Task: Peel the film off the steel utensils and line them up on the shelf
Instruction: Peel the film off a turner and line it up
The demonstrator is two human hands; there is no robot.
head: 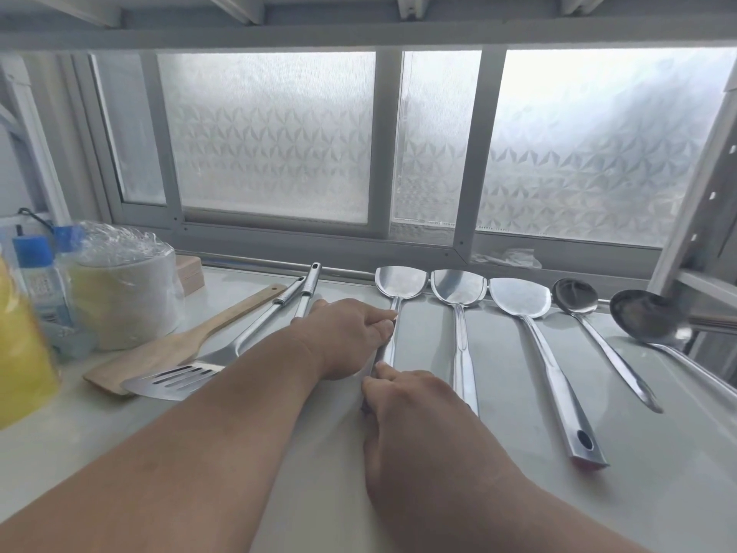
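Several steel utensils lie side by side on the pale shelf (518, 453), heads toward the window. The leftmost steel spatula (400, 282) has its handle gripped by both hands: my left hand (347, 333) holds the upper handle, my right hand (410, 397) pinches it lower down. To its right lie a second spatula (458, 287), a third spatula (518, 297), a spoon (574, 295) and a ladle (646, 315). I cannot make out any film on them.
Left of my hands lie a slotted steel turner (175, 379), another steel handle (309, 285) and a wooden spatula (159, 349). At the far left stand a plastic-wrapped stack of bowls (123, 289), a blue-capped bottle (40, 281) and a yellow object (20, 353). A frosted window (275, 133) is behind.
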